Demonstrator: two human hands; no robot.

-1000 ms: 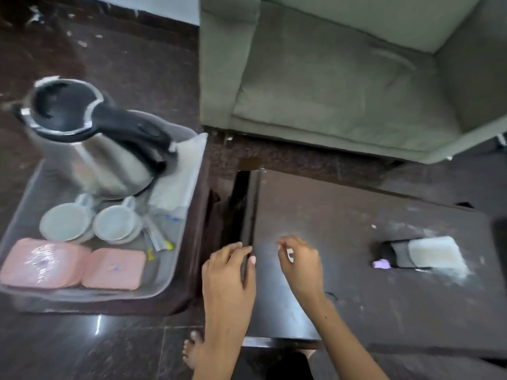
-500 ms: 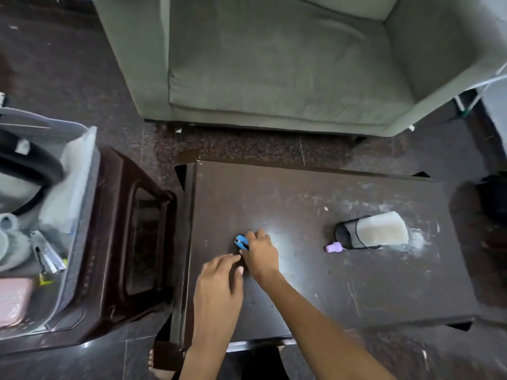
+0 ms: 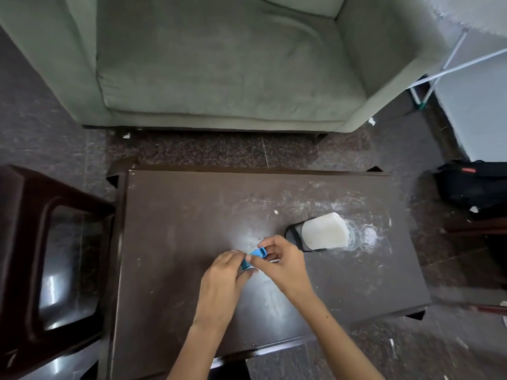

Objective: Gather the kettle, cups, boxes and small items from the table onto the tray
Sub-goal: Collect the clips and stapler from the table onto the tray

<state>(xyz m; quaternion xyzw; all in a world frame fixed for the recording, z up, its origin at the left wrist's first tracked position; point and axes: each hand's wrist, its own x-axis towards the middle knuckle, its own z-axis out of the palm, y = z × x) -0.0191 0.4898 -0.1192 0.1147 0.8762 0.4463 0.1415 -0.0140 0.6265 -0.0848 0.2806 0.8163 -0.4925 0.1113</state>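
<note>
Filling the far side is a grey-green armchair (image 3: 227, 64); nearer stands the dark brown table (image 3: 192, 220), with a dark stool (image 3: 41, 242) to its left. Right of centre on the table lies a black mesh holder (image 3: 295, 233) stuffed with white tissue (image 3: 323, 230). Just left of it, left hand (image 3: 223, 272) and right hand (image 3: 285, 263) both pinch a small blue item (image 3: 255, 255) above the tabletop

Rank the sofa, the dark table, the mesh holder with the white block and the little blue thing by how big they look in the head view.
1. sofa
2. table
3. mesh holder
4. blue item, partly hidden by both hands
</note>
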